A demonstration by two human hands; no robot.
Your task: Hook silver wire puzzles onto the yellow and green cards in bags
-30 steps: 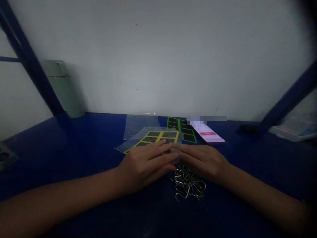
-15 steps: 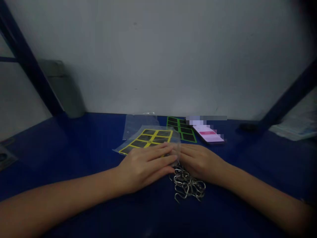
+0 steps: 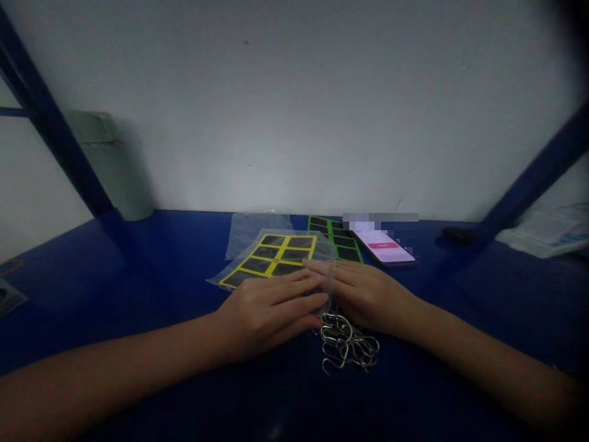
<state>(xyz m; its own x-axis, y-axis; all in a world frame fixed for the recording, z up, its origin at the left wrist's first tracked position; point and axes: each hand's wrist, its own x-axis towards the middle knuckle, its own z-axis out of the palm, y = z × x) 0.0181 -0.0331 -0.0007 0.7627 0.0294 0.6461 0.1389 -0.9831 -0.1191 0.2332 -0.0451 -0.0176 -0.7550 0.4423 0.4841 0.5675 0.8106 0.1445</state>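
A clear plastic bag [image 3: 257, 240] lies tilted on the table, with a yellow-framed sheet of dark panels [image 3: 277, 260] inside it. My left hand [image 3: 269, 310] grips the bag's near right end, its fingers long and close together. From the other side my right hand [image 3: 363, 291] holds the same end, its fingertips meeting those of the left. Just below the hands, a pile of silver S-hooks [image 3: 350, 344] rests on the blue table. Part of the sheet and the thumb of my right hand are hidden.
Behind lie another clear bag [image 3: 243, 226], a green-framed sheet [image 3: 347, 242] and a lit phone [image 3: 389, 248]. A grey-green bin [image 3: 119, 172] stands at the back left. Blue posts rise on both sides; white packets [image 3: 543, 236] and a dark object [image 3: 459, 234] lie right.
The bagged sheet shows slightly more of its yellow frame, and the right fingertips have shifted a little left over the bag. The view has moved slightly.
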